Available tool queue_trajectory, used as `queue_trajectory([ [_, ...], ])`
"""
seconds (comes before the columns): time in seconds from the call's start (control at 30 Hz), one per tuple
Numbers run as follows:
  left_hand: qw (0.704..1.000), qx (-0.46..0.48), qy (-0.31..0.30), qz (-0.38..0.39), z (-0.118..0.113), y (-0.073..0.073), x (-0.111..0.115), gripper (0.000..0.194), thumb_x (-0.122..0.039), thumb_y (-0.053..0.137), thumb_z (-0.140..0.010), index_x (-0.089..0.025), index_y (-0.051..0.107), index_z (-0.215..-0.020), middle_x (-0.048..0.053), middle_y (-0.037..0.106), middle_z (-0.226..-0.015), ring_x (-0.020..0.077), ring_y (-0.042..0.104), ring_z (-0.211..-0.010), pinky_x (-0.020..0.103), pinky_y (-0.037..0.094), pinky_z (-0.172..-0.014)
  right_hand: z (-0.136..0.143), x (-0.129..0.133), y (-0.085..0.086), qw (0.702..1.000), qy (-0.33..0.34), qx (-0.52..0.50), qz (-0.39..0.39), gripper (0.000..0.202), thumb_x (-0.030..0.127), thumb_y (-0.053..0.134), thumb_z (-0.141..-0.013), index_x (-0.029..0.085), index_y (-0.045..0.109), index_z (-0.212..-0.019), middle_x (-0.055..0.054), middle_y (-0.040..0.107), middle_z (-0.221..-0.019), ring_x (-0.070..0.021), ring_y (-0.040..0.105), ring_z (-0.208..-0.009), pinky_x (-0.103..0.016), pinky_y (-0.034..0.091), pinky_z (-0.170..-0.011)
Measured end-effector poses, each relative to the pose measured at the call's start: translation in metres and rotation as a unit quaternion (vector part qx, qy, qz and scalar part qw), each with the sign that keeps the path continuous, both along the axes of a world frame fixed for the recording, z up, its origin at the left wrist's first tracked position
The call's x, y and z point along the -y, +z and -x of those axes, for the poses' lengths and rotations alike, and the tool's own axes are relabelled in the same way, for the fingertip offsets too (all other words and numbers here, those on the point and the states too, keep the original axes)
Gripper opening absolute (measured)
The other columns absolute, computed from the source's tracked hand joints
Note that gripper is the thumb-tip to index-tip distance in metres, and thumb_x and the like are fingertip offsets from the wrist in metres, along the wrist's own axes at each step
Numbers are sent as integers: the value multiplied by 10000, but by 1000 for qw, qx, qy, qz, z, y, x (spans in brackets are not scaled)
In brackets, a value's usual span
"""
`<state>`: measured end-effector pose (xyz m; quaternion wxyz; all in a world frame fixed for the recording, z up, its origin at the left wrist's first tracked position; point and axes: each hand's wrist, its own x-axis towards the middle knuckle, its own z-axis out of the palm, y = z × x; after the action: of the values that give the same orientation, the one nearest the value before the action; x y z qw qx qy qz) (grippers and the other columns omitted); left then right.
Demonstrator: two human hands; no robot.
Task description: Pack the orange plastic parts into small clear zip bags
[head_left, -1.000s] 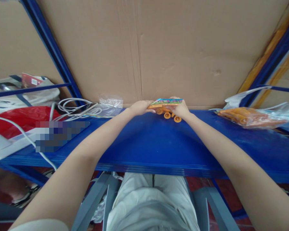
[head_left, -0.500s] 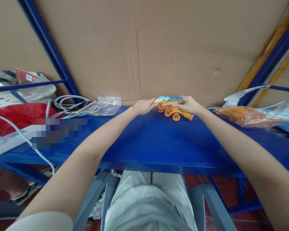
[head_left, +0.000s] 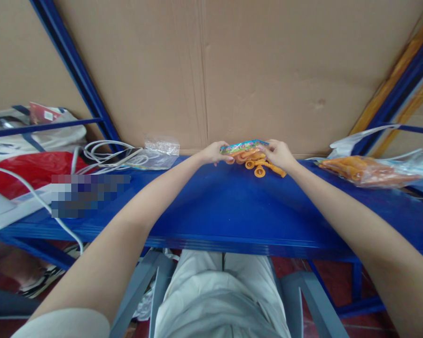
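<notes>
My left hand (head_left: 216, 153) closes on the left end of a plastic packet (head_left: 245, 146) with a bright blue and green printed strip along its top. The fingers of my right hand (head_left: 279, 154) are bent round the packet's right end. Below the strip, orange plastic toy parts (head_left: 260, 172) with round, wheel-like discs show just above or on the blue table (head_left: 211, 206). I cannot tell which of these parts lie inside the packet and which lie outside.
On the right lies a clear bag of orange parts (head_left: 359, 170). To the left are a flat clear plastic bag (head_left: 162, 152), coiled white cables (head_left: 107, 152) and a red bag (head_left: 31, 171). A cardboard wall (head_left: 250, 70) stands behind the table; blue posts (head_left: 74, 65) frame it.
The printed strip has tilted, its left end lower, and my left hand has shifted its grip around that end. The orange parts moved slightly right in view.
</notes>
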<state>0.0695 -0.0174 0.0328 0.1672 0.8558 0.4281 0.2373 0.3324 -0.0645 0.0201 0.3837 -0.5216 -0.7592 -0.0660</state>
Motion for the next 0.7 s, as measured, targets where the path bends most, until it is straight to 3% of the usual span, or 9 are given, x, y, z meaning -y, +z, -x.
queue_trajectory([
  [0.07, 1000, 5, 11, -8, 1, 1, -1, 330, -353, 756, -801, -143, 674, -1043, 53, 692, -819, 170, 654, -636, 309, 561, -604, 0, 0, 2, 999, -24, 10, -22, 377, 477, 493, -924, 239, 517, -632, -100, 610, -765, -256, 606, -811, -399, 502, -775],
  [0.13, 996, 26, 34, -73, -2, 4, -2, 187, -295, 756, -790, -151, 649, -844, 41, 663, -780, 193, 667, -749, 321, 575, -683, 1, -1, 5, 997, -54, 2, -46, 348, 463, 496, -920, 236, 551, -662, -114, 628, -790, -275, 615, -847, -425, 505, -798],
  [0.23, 977, 124, 80, -156, -10, 10, -3, 128, -221, 713, -816, -163, 599, -819, 55, 666, -874, 225, 669, -938, 339, 577, -798, 5, -5, 12, 993, -72, -59, -74, 336, 487, 499, -919, 225, 609, -739, -123, 645, -786, -288, 631, -855, -451, 521, -801],
  [0.33, 968, 222, 89, -70, -19, 11, 0, 83, -223, 620, -912, -173, 567, -954, 34, 647, -848, 209, 708, -873, 348, 590, -757, 8, -12, 22, 989, -38, -143, -32, 365, 539, 552, -888, 211, 612, -738, -95, 616, -669, -278, 649, -755, -453, 547, -733],
  [0.43, 957, 283, 53, 25, -21, 11, 4, 156, -270, 621, -939, -183, 527, -1027, 6, 635, -819, 184, 733, -791, 332, 603, -721, 10, -18, 30, 972, 15, -234, 8, 387, 579, 605, -852, 209, 609, -743, -49, 565, -589, -268, 661, -661, -461, 567, -655],
  [0.53, 946, 323, 21, 34, -18, 15, 7, 212, -297, 663, -921, -192, 520, -1036, 2, 662, -874, 168, 737, -846, 311, 613, -758, 11, -20, 39, 945, 78, -318, 16, 357, 570, 633, -848, 221, 604, -779, -35, 564, -623, -269, 687, -684, -469, 592, -632],
  [0.7, 950, 303, -3, 70, -12, 32, 6, 162, -211, 673, -910, -176, 540, -996, 26, 690, -963, 177, 733, -936, 348, 605, -844, 14, -16, 55, 928, 125, -347, 59, 330, 510, 707, -824, 221, 562, -756, -40, 569, -697, -260, 711, -757, -443, 618, -631],
])
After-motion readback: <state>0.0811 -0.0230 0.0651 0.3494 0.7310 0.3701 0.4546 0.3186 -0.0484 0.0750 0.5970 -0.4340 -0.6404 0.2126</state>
